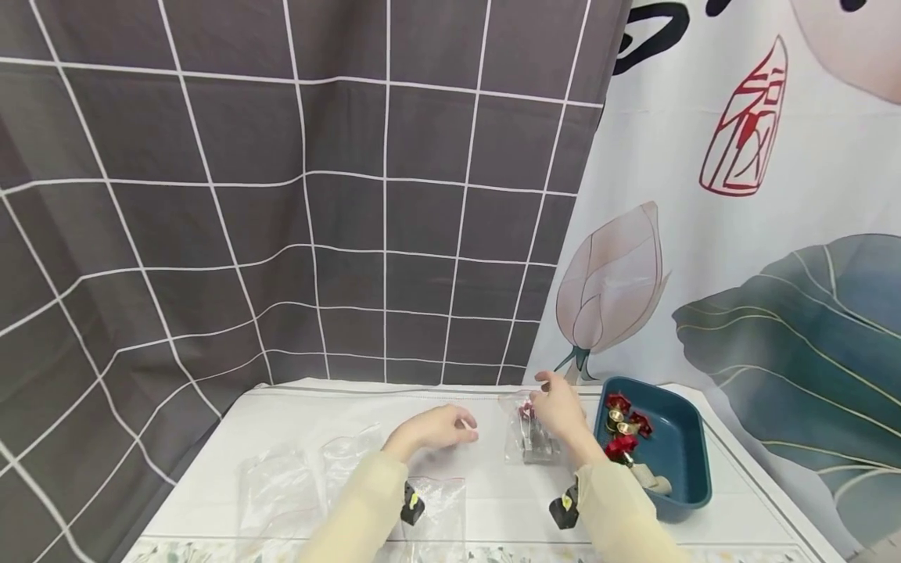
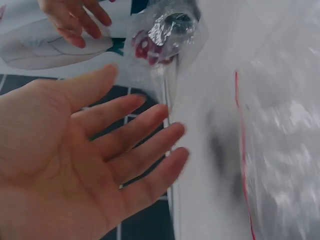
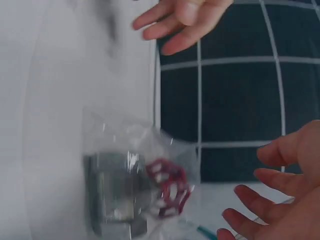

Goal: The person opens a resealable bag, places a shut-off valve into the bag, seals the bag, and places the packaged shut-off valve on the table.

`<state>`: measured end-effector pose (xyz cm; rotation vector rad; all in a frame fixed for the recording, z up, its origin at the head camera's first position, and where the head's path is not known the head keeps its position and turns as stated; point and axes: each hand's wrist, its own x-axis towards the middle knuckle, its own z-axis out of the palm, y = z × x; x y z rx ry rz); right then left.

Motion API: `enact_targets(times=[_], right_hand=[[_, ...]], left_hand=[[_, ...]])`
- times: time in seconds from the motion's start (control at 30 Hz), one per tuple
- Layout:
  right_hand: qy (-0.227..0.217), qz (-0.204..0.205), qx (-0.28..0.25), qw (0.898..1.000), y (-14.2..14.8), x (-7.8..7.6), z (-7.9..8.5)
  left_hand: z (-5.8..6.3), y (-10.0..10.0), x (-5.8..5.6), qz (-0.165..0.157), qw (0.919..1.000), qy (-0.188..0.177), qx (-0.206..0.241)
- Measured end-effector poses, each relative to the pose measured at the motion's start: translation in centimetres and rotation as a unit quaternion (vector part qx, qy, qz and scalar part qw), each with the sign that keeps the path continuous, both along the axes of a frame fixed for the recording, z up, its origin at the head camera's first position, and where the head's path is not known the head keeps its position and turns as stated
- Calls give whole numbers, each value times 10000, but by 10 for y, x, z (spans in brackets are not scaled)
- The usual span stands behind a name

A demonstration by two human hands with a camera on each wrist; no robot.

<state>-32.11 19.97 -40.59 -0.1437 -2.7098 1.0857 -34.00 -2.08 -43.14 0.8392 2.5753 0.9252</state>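
A clear plastic bag (image 1: 540, 452) lies on the white table, holding a grey metal valve (image 3: 117, 195) with a red handwheel (image 3: 169, 187). My right hand (image 1: 559, 408) hovers beside the bag's upper right part, fingers spread and slightly bent, with nothing in its grasp. In the right wrist view a gap shows between those fingertips (image 3: 245, 192) and the bag. To the left of the bag, my left hand (image 1: 436, 428) hangs over the table, its palm (image 2: 55, 155) bare and its fingers loosely extended. Whether the right hand brushes the bag's edge is hard to tell.
At the right stands a blue bin (image 1: 679, 438) with several red-handled brass valves (image 1: 621, 422) and beige fittings (image 1: 651, 477). Flat clear bags (image 1: 278, 489) lie at the table's left, another (image 1: 436, 508) near the front. A dark grid curtain (image 1: 422, 211) hangs behind.
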Motion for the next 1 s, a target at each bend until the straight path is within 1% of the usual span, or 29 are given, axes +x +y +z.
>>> enact_targets(times=[0.1,0.2,0.33,0.43,0.5,0.6,0.7,0.8,0.87,0.93,1.0], right_hand=[[343,218,-114,9991,-11,9,-5],[579,521,-243,9967,-20,17,-8],[867,723,-435,9927,-31,24,-8],[1009,753,-537,9906,-39,29,-10],[993,887,-640,9890,-45,32,-13],[834,1190,-688,9870,-55,38,-20],[666,1579,-697,9827,-63,42,-27],[525,1853,-687,9789,-68,44,-33],[433,1995,-730,9762,-69,44,-37],[373,2101,-730,9742,-70,43,-40],[301,2183,-741,9726,-71,42,-45]], left_hand=[[-1,-17,13,-93,9996,125,-239],[-2,-30,26,-5,9992,305,-269],[-5,-42,41,245,9977,622,-116],[-8,-45,50,390,9965,733,40],[-12,-46,54,434,9961,764,101],[-16,-46,60,529,9946,888,58],[-20,-46,64,667,9921,1059,-107],[-22,-46,67,806,9895,1165,-290],[-23,-46,69,824,9882,1237,-382],[-24,-46,69,833,9860,1384,-422],[-26,-46,68,776,9838,1565,-407]])
